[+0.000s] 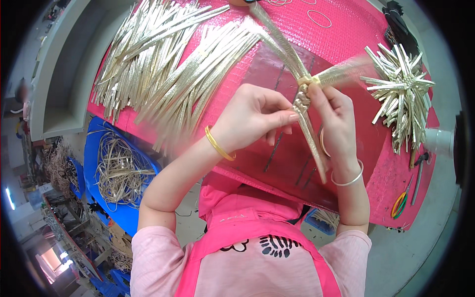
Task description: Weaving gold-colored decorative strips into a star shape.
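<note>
Between my hands is a woven piece of shiny gold strips (302, 97), with a short knotted braid in its middle. My left hand (257, 115), a gold bangle on its wrist, pinches the braid's left side between thumb and fingers. On the other side my right hand (338, 116) is closed on the upper end of the braid, thumb near the crossing. Loose strips run from there up and away, and one group to the right is smeared by motion. A flat strip tail (312, 146) hangs below the braid toward me. My right palm is partly hidden.
Loose gold strips (148, 59) lie in a heap at the left of the pink table (232, 37). A pile of woven gold pieces (403, 91) is at the right, near scissors (400, 204). A blue container (94, 171) of tangled strips stands below left. A dark red mat (247, 161) lies under my hands.
</note>
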A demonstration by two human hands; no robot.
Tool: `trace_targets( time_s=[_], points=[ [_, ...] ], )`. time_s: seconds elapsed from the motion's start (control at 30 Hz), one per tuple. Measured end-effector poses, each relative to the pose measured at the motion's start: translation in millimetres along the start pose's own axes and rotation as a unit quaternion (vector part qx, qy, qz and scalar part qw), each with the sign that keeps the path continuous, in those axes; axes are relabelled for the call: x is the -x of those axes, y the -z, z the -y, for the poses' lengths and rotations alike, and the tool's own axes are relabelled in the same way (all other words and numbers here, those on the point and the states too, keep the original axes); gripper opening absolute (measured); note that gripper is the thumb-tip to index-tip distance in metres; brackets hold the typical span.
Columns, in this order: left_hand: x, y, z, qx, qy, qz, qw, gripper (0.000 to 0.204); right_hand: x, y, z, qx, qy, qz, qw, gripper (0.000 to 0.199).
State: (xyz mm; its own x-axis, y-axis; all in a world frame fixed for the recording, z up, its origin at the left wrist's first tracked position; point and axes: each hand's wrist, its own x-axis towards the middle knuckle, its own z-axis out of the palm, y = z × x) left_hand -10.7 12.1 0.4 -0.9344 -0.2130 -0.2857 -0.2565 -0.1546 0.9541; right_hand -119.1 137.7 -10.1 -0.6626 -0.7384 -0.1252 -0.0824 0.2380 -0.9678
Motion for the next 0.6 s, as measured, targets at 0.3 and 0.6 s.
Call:
trace_targets(
  time_s=[0.3, 0.6],
  points=[
    [5.5, 2.3, 8.3, -0.099, -0.083, -0.073, 0.989, 0.012, -5.1, -1.4, 0.4, -0.205, -0.061, 0.179, 0.960, 0.018],
    [5.9, 7.0, 3.5, 0.005, -0.003, -0.002, 1.000, 0.019, -1.0, 8.8, -2.0, -0.244, -0.102, 0.212, 0.941, 0.017]
  ],
)
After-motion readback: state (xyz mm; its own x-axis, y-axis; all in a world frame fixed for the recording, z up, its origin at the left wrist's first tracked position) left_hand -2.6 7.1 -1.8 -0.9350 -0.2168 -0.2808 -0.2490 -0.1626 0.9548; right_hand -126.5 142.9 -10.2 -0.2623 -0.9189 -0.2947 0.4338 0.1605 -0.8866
